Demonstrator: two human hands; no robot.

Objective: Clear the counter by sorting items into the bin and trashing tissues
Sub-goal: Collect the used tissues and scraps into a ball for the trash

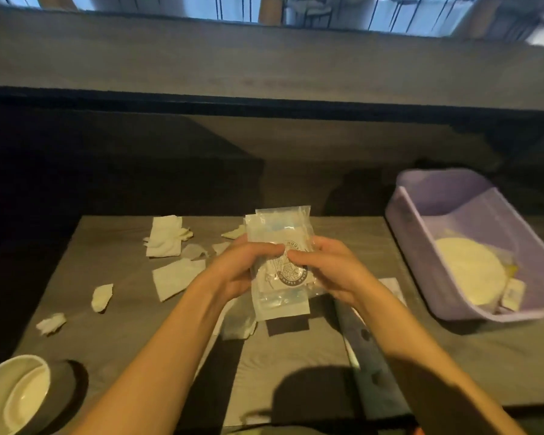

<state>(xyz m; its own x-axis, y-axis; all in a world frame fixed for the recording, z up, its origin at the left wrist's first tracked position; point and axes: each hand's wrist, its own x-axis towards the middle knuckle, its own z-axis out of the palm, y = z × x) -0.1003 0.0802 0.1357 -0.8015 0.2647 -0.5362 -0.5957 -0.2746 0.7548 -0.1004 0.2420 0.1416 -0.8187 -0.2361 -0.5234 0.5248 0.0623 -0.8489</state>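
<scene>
- both hands, left hand (236, 269) and right hand (325, 267), grip a stack of clear packets (280, 262) above the counter (296, 346)
- tissues (165, 236) scattered left
- purple bin (471, 246) sits right

Our grey wood-grain counter (296, 350), littered.
On it we see scattered tissues (177, 277), a lilac bin (421, 246) at right, and a white bowl (11, 394) at the near-left corner.

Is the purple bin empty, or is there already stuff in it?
Not empty. The purple bin holds a round white item and small packets at its near end.
</scene>
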